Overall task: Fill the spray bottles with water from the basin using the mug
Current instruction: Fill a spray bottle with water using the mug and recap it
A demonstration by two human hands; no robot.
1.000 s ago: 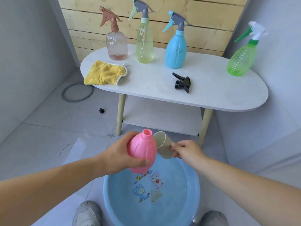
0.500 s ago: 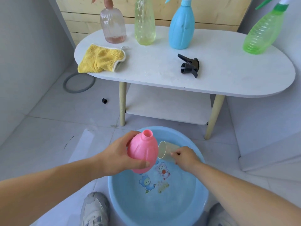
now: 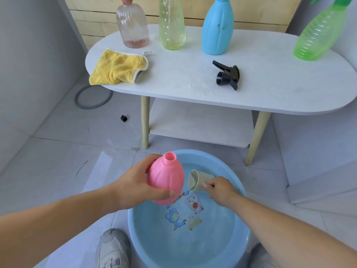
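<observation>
Near half of the basin (image 3: 202, 154) open; pink bottle (image 3: 165, 180) and mug (image 3: 195, 180) over its far side.

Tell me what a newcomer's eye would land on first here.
The capless pink bottle, gripped by the left hand above the blue basin in the foreground, stands out first. Beside it the right hand holds a beige mug tipped on its side, low in the basin. Behind, a yellow cloth and a loose black spray head lie on the white table.

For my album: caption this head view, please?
Left hand holds a capless pink bottle over the blue basin; right hand holds a tilted mug inside it.
</observation>
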